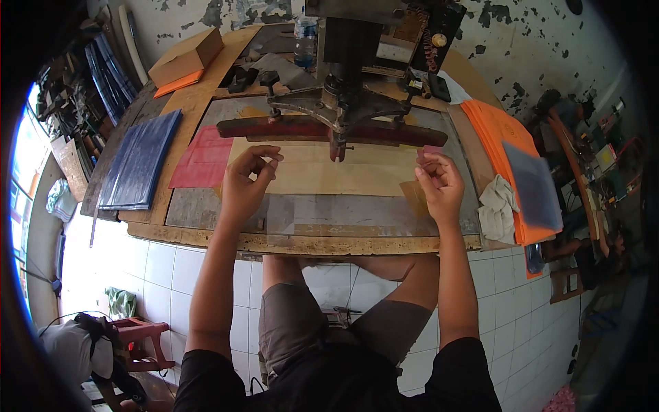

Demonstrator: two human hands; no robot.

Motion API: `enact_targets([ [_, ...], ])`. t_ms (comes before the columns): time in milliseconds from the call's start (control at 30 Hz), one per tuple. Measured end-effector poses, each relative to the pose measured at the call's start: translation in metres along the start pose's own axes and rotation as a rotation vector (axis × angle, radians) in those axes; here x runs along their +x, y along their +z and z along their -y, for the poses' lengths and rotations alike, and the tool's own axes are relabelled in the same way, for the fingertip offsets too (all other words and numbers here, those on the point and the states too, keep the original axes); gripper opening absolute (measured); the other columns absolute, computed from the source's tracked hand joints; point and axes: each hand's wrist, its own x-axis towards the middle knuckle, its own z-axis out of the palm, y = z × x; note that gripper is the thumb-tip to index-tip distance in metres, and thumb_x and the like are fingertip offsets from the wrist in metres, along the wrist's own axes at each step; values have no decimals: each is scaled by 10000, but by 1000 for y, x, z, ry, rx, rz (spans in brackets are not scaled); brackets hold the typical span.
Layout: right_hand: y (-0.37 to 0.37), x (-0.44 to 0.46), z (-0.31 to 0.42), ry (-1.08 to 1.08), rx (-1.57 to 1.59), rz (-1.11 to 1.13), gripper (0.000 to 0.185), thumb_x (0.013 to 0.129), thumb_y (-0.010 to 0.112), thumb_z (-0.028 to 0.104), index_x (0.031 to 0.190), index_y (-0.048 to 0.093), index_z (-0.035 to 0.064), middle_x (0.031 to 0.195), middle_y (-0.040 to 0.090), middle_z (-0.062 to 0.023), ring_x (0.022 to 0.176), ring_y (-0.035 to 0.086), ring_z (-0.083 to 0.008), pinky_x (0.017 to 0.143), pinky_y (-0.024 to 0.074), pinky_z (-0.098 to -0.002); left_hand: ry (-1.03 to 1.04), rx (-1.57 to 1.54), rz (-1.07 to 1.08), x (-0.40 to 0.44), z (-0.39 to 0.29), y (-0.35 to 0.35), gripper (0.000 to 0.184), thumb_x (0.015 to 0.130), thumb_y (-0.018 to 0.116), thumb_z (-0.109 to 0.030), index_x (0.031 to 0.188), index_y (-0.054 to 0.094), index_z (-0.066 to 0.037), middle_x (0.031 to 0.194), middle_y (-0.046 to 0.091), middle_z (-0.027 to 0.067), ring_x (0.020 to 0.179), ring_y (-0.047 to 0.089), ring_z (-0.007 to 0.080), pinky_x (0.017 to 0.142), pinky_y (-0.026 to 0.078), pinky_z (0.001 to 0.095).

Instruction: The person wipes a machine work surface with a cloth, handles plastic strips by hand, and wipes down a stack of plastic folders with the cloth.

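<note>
My left hand (249, 175) is raised over the front left of the work board, with thumb and fingers pinched together. On the other side, my right hand (441, 180) is pinched in the same way. A faint clear plastic sheet (281, 223) spans between them, its lower edge hanging near the table's front edge; its outline is hard to make out. Behind the hands is a press with a long red-edged bar (274, 129). Under the bar lies a pale yellow sheet (322, 175), with a pink-red sheet (202, 161) at its left.
A stack of dark blue plastic covers (141, 161) lies at left, near a cardboard box (187, 58). Orange folders (498, 130), a clear bluish sheet (532, 182) and a white cloth (498, 209) are at right. A water bottle (305, 41) stands behind. Other people are at both sides.
</note>
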Motion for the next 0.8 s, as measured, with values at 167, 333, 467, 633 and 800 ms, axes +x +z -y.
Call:
enact_targets([
  [167, 1, 1, 7, 34, -46, -30, 302, 988, 760, -34, 1282, 692, -44, 1073, 758, -86, 888, 696, -93, 792, 561, -250, 43, 0, 22, -1, -3, -1, 274, 1017, 697, -29, 1288, 715, 10, 1105, 790, 55, 839, 675, 76, 804, 553, 255],
  [333, 2, 1, 10, 16, -98, -44, 291, 995, 762, -22, 1277, 692, -42, 1038, 751, -76, 875, 686, -85, 798, 549, -243, 42, -97, 30, -1, -1, 0, 348, 1013, 682, 19, 1361, 661, 19, 1108, 769, 78, 850, 674, 84, 790, 558, 255],
  [467, 6, 2, 10, -8, -81, -82, 241, 1004, 763, -8, 1232, 691, -39, 1002, 729, -56, 851, 670, -83, 792, 537, -240, 50, -173, 25, 1, -1, 1, 401, 1022, 677, 28, 1416, 605, 20, 1077, 754, 83, 854, 675, 88, 763, 561, 258],
  [633, 1, -2, -9, -68, -103, -114, 163, 1027, 751, 23, 1178, 699, -13, 963, 704, -33, 814, 647, -85, 752, 520, -243, 29, -186, -21, 1, 1, 1, 395, 1034, 708, -15, 1414, 600, 5, 1066, 755, 74, 828, 682, 88, 722, 541, 249],
  [800, -2, 2, -2, -155, -309, -55, 93, 1050, 728, 60, 1121, 748, 4, 945, 701, -49, 776, 638, -98, 697, 499, -256, -2, -158, -33, 0, 3, -1, 269, 1043, 699, -20, 1308, 673, 14, 1061, 784, 75, 841, 715, 101, 732, 551, 248],
])
